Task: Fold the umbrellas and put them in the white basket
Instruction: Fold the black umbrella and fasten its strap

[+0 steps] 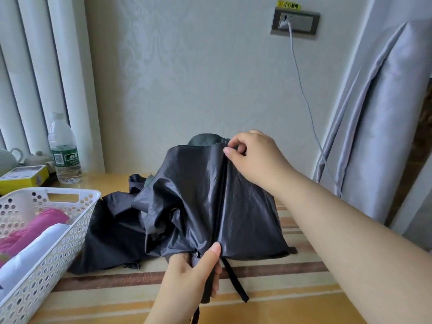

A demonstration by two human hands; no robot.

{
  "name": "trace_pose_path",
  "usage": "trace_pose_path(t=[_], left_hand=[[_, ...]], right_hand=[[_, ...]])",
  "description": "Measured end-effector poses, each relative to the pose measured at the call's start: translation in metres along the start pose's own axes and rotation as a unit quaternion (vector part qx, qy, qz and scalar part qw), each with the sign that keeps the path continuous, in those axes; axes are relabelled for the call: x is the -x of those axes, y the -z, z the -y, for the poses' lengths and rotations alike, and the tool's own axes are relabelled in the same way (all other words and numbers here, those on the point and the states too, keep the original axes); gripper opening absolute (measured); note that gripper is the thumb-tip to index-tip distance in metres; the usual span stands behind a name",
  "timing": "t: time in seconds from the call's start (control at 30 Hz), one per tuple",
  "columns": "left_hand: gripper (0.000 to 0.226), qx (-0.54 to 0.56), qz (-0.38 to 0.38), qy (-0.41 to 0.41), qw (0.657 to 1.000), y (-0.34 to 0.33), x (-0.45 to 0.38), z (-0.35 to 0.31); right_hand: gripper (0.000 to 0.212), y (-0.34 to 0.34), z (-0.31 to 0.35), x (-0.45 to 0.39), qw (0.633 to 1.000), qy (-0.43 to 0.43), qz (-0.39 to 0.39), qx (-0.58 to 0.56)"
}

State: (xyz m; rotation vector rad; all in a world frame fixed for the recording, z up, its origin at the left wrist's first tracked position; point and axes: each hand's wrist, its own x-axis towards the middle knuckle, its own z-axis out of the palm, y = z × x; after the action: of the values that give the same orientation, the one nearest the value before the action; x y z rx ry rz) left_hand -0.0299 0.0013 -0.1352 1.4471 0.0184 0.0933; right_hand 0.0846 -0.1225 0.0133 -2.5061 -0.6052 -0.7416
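A black umbrella (194,202) lies collapsed on the striped table, its fabric loose and bunched toward the left. My left hand (191,274) grips its handle end near the front edge, thumb up against the cloth. My right hand (252,157) pinches a fold of the canopy at the far tip. A black closing strap (235,280) hangs loose beside my left hand. The white perforated basket (70,230) stands at the left and holds a folded pink umbrella (32,228) and a folded white umbrella (35,251).
A water bottle (64,148), a yellow box (23,177) and a teapot (9,157) stand at the back left. A charging cable (304,94) hangs from a wall socket (295,22). Grey curtains (374,113) hang at the right.
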Motion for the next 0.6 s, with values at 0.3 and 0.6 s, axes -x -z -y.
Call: trace_pose_path(t=[0.3, 0.6], left_hand=[[0.047, -0.012, -0.027, -0.017, 0.999, -0.002, 0.004, 0.0], [0.048, -0.03, -0.03, -0.038, 0.998, -0.003, 0.003, 0.002]], right_hand=[[0.034, 0.013, -0.007, -0.005, 0.993, -0.114, 0.001, -0.031], [0.022, 0.026, -0.025, 0.001, 0.971, -0.155, 0.051, -0.176]])
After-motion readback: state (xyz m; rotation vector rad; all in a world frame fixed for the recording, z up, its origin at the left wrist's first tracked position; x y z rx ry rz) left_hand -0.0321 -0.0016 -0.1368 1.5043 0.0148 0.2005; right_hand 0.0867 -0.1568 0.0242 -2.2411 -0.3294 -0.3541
